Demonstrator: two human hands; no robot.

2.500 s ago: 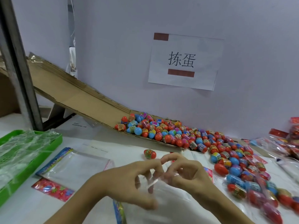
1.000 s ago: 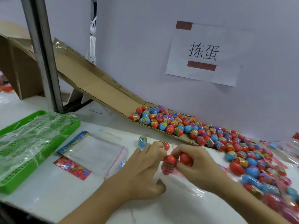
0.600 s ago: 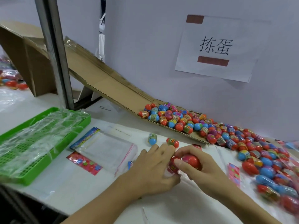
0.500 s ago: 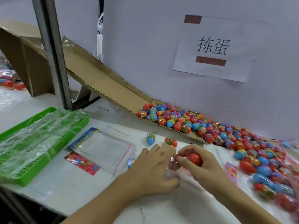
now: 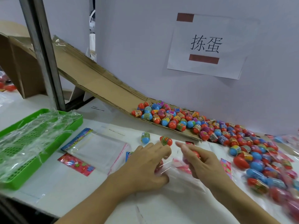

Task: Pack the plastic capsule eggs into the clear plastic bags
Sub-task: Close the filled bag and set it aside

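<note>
The left hand point(image 5: 146, 165) lies palm down, fingers curled over the mouth of a clear bag point(image 5: 174, 175), pinching it. The right hand point(image 5: 199, 160), tilted on edge, grips a red egg point(image 5: 196, 154) just above the bag's opening. Beyond the left fingertips sits another red egg point(image 5: 166, 140).

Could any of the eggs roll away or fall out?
Maybe. The red egg in the right hand could slip before it reaches the clear bag that the left hand steadies. The two loose eggs, blue and orange, sit near the fingers and might get knocked rolling.
</note>
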